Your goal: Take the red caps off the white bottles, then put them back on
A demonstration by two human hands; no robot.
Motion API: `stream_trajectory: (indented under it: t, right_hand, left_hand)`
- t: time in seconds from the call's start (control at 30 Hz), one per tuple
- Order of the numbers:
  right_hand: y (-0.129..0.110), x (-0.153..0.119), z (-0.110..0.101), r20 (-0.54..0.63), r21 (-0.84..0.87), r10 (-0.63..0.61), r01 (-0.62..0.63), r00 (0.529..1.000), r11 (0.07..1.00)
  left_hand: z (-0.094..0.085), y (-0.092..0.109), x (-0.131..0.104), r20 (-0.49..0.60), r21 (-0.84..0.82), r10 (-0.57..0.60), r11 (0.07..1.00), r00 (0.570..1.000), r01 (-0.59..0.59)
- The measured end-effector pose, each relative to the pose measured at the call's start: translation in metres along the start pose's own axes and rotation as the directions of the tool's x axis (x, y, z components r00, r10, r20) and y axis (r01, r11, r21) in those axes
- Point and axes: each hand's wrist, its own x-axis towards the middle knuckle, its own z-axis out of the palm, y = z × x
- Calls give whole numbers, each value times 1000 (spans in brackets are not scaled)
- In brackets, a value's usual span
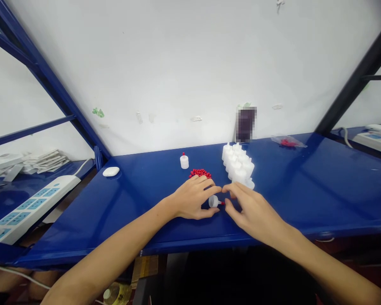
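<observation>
A small white plastic dropper bottle [213, 201] lies on its side between the thumb and index finger of my left hand [195, 198]. Its nozzle points right and ends in a red cap [222, 203]. My right hand [249, 205] is at that end, thumb and index finger apart, the thumb tip beside the red cap; whether it touches is hard to see. A pile of small red caps [200, 173] lies just beyond my left hand. Behind it stands one upright white bottle [184, 162] with a red cap on. Several uncapped white bottles [238, 163] stand grouped beyond my right hand.
The blue table [139, 186] meets a white wall. A dark pixelated phone-like rectangle [246, 124] leans there. A clear bag with red pieces [288, 142] lies back right, a white oval case [111, 171] left. A power strip [34, 207] runs beside the left edge; blue frame posts flank both sides.
</observation>
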Motion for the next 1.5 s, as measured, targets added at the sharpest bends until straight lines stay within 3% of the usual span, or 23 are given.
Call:
stream_trajectory:
  t: [0.1, 0.17, 0.33, 0.47, 0.6, 0.73, 0.83, 0.97, 1.1, 1.17, 1.27, 1.4, 1.5]
  right_hand:
    - [1, -4, 2, 126, -204, -20, 46, 992, 978]
    - [2, -4, 5, 169, -238, -69, 108, 983, 965]
    - [1, 4, 5, 161, -75, -143, 157, 976, 985]
    - [0, 13, 5, 145, 119, -177, 161, 973, 980]
    - [1, 25, 8, 157, 252, -185, 142, 970, 957]
    - [2, 32, 13, 214, 213, -169, 123, 962, 969]
    - [-1, 35, 15, 231, 212, -182, 133, 956, 968]
    - [-12, 42, 15, 273, 126, -138, 106, 952, 986]
    - [-34, 55, 16, 277, -71, -34, 56, 960, 996]
    - [-47, 62, 19, 252, -147, 9, 29, 968, 989]
    - [-63, 74, 25, 241, -211, -6, 58, 970, 976]
    - [-65, 88, 24, 224, -284, 72, -6, 972, 959]
    - [-48, 90, 19, 216, -305, 134, -64, 967, 950]
  left_hand:
    - [5, 2, 1, -14, 41, 37, 998, 999, -37]
    - [6, 3, 1, -61, 21, 53, 998, 997, -52]
    - [2, 4, 0, -184, -54, 80, 994, 980, -92]
    - [-4, 6, 0, -205, -278, 10, 958, 979, -68]
    - [-12, 8, 1, -87, -596, -205, 795, 975, 114]
    - [-16, 10, 2, -24, -672, -323, 706, 946, 224]
    - [-17, 8, 2, 8, -732, -329, 642, 944, 230]
    - [-15, 1, -1, 76, -856, -361, 454, 929, 247]
    - [-9, -11, -2, -1, -924, -492, 334, 871, 188]
    - [-6, -16, -1, -90, -923, -567, 357, 819, 146]
    - [-7, -19, -3, -289, -824, -593, 553, 751, 119]
    - [-19, -21, -11, -547, -570, -491, 811, 678, 127]
    - [-28, -27, -18, -641, -423, -400, 896, 655, 134]
